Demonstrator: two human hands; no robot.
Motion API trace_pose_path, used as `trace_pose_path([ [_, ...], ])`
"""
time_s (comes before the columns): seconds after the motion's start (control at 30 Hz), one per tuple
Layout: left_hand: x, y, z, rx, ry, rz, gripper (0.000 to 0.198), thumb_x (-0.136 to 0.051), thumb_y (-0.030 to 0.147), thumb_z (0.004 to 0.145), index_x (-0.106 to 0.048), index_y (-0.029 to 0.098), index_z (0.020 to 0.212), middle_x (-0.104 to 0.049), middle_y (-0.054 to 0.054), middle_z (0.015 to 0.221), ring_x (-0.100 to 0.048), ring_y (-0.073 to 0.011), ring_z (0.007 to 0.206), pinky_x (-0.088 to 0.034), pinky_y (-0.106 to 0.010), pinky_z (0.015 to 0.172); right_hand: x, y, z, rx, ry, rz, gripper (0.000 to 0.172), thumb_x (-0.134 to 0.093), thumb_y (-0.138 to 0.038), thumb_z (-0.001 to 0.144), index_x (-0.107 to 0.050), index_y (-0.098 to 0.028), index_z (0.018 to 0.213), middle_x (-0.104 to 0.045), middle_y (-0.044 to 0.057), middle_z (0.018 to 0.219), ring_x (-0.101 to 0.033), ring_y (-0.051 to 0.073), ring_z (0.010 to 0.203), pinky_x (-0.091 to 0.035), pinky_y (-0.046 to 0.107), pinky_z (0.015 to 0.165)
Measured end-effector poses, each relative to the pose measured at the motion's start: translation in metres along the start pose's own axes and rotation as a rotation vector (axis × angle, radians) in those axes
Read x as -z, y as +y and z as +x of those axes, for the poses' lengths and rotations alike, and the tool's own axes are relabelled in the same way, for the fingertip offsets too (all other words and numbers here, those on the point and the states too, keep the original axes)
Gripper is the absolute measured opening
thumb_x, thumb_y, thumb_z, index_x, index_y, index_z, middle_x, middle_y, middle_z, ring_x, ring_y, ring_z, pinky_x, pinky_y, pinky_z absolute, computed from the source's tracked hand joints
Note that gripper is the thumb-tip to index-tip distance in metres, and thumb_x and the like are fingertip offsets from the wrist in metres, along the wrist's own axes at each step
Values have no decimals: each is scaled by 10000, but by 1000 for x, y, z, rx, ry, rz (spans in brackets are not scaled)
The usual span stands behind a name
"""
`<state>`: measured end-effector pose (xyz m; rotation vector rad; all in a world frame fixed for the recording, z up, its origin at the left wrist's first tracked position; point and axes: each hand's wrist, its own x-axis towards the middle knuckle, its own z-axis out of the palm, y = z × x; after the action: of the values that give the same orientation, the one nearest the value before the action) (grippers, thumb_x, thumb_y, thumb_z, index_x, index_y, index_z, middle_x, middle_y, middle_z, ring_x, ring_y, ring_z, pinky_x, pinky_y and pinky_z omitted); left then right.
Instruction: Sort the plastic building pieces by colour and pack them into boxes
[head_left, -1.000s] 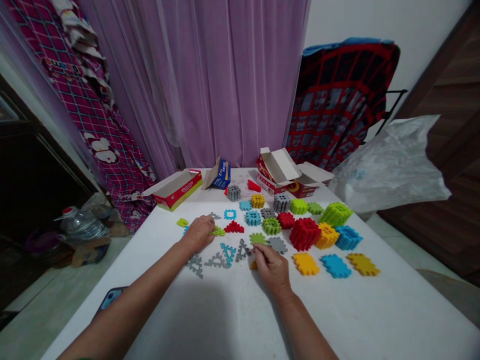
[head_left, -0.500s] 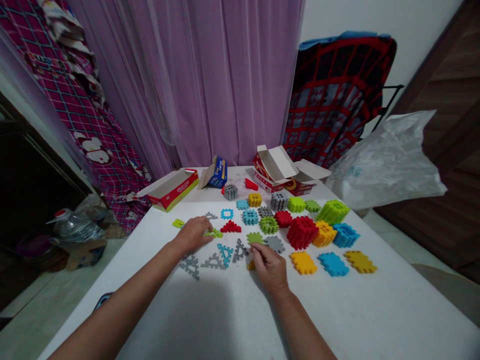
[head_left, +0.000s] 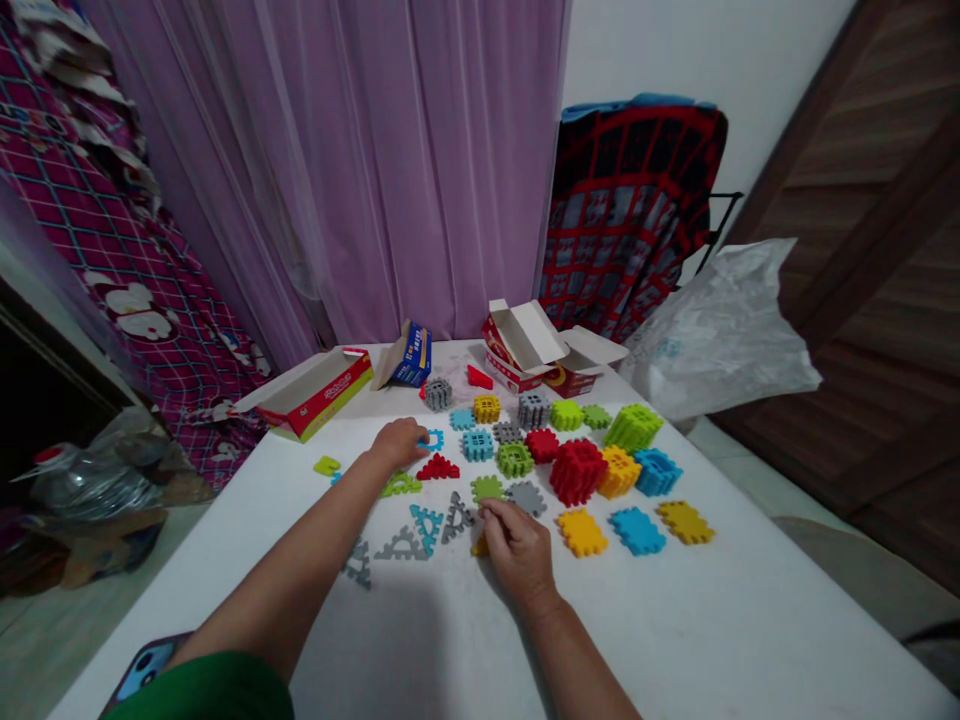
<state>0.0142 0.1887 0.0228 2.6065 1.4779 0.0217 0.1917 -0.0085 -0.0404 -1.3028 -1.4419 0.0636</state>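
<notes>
The left arm point(head_left: 292, 565) stretches forward and inward across the white surface point(head_left: 465, 650), a green sleeve point(head_left: 217, 690) showing near the elbow. Its wrist is fairly straight, and the left hand point(head_left: 400, 442) is palm down, fingers forward. The fingertips are at the left edge of the blue frame point(head_left: 433, 440), which lies flat beyond the red triangle point(head_left: 439, 467); whether they grip it, I cannot tell. The green triangle point(head_left: 401, 484) lies just below that hand, near the wrist.

The right forearm point(head_left: 577, 650) slants up and leftward, with the right hand point(head_left: 520, 550) low, its fingers curled in and the thumb close to the index finger. I cannot tell whether anything is pinched there. The tips are just below the green plate point(head_left: 488, 487). A yellow piece point(head_left: 479, 547) shows at the hand's left edge, partly hidden by it.
</notes>
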Motion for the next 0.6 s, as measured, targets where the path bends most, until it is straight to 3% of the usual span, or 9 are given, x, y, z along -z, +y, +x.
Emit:
trace_pose_path([
  [0.17, 7, -5, -2, 30, 37, -183, 123, -699, 334, 694, -718, 221, 739, -684, -72, 938, -625, -241, 969, -452, -344, 883, -2, -2, 0, 3, -7, 3, 261, -505, -186, 893, -760, -216, 940, -778, 57, 834, -740, 177, 746, -593, 272, 721],
  [0.33, 19, 0, -29, 83, 116, -536, 295, -622, 492, 724, -660, 208, 797, -656, -41, 902, -603, -203, 892, -463, -333, 853, -3, -2, -1, 9, 2, 16, 255, -510, -194, 896, -759, -214, 947, -778, 58, 830, -741, 178, 747, -588, 269, 720],
  [0.47, 12, 22, -69, 122, 118, -903, 503, -523, 679, 734, -609, 206, 877, -631, -4, 797, -604, -159, 747, -498, -299, 711, -4, -4, 1, -13, 20, 63, 242, -525, -226, 895, -761, -219, 949, -781, 60, 834, -743, 185, 745, -596, 281, 727],
  [0.6, -1, 52, -103, 157, 117, -1188, 559, -585, 727, 679, -594, 198, 861, -630, -2, 749, -607, -139, 689, -500, -272, 660, -6, -12, 6, -124, 40, 179, 241, -549, -276, 892, -739, -199, 1020, -783, 80, 898, -741, 196, 770, -598, 305, 729],
])
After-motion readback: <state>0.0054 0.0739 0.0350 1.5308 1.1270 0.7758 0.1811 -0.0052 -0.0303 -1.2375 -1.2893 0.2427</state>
